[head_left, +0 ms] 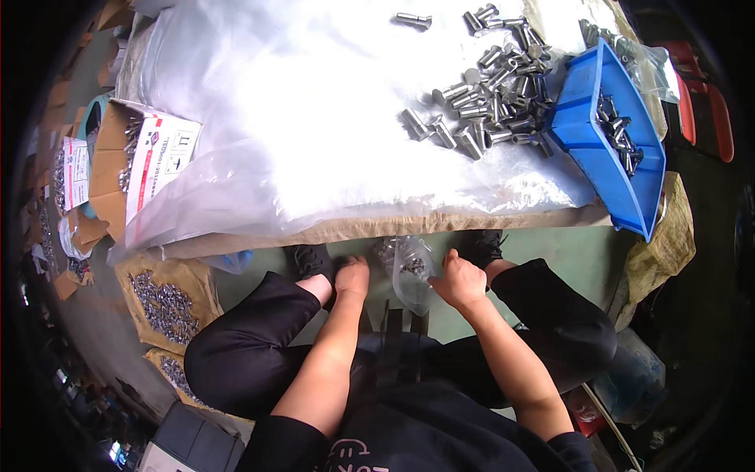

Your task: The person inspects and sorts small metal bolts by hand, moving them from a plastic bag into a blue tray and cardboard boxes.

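Note:
Between my feet, below the table's front edge, lies a clear plastic bag with small metal parts inside. My left hand is to the left of the bag, apart from it and close to a black shoe. Its fingers are curled in, and whatever they may hold is hidden. My right hand is at the right of the bag, thumb and forefinger spread apart. The thumb tip meets the bag's right edge; the other fingers are partly hidden.
A plastic-covered table bears a pile of metal pins and a blue bin holding dark fasteners. At left stand an open cardboard box and sacks of small metal parts. A yellowish sack hangs at right.

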Available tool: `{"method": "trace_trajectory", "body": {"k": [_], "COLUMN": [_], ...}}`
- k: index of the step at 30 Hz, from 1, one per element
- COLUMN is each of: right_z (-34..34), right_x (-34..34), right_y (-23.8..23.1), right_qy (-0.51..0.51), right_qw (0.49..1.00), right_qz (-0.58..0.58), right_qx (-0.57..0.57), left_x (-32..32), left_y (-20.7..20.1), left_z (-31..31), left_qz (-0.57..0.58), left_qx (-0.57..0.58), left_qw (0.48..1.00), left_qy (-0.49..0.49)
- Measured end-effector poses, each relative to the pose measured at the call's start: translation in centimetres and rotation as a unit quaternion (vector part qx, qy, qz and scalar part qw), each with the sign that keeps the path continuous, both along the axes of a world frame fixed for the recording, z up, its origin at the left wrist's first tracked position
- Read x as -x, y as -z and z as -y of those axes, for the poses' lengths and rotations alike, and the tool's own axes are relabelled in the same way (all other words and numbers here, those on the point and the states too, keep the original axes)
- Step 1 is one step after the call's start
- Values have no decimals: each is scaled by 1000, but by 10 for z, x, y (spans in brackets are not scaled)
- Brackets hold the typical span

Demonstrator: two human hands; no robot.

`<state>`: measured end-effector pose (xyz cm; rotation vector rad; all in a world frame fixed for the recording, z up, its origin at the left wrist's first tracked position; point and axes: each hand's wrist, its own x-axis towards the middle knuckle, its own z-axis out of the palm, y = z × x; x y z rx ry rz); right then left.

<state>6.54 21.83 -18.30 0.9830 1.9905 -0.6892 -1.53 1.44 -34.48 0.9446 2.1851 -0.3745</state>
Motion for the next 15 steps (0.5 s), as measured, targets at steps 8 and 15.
{"method": "trace_trajectory", "body": {"k": [8,15], "right_z": [2,-3], "right_x": [-9,-4], "right_y": [23,20], "right_qy": [48,42], "right_qw": [997,996], "right_qz": [-35,-67], "right_qx": [-45,-39], "left_x": [-20,-3], "left_y": [17,-30], "left_z": [14,17], "left_qz": [-35,186], "left_qx": [51,82], "left_qw": [964,978], "left_qy": [257,-53]}}
